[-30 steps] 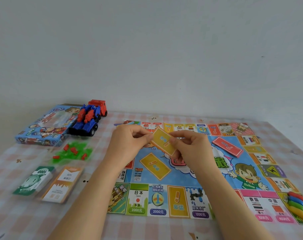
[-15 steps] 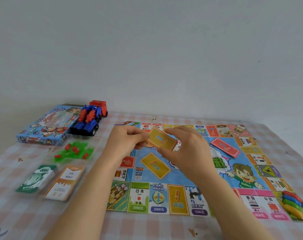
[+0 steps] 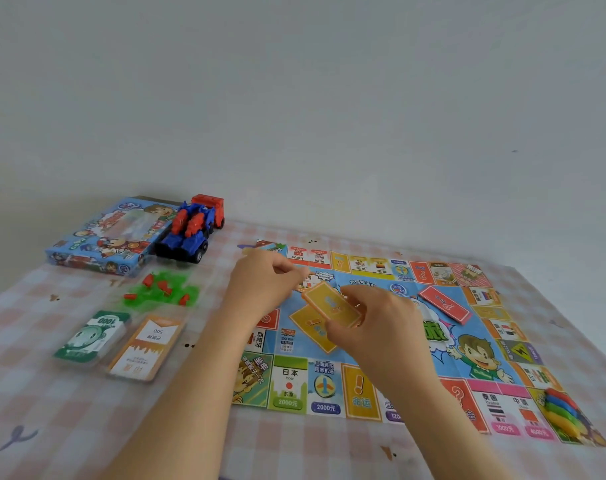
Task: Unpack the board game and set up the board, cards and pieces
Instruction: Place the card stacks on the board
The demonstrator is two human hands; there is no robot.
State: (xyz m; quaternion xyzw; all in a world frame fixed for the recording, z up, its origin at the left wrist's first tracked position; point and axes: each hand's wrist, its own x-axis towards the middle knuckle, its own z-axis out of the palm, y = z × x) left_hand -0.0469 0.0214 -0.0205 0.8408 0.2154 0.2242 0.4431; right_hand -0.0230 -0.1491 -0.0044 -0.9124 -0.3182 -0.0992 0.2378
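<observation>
The game board lies flat on the checked tablecloth. My right hand grips a yellow card deck by its near edge, just above the yellow card space printed on the board. Just left of the deck is my left hand, its fingers loosely curled and apart from the deck, holding nothing. A red card deck lies on the board to the right. Coloured pawns lie on the board's near right corner.
Left of the board are a green money stack, an orange card stack and a heap of green and red houses. The game box and a blue-red toy truck stand at the back left by the wall.
The yellow deck has come down toward the board's yellow space. My left hand has let go of it; my right hand now holds it alone.
</observation>
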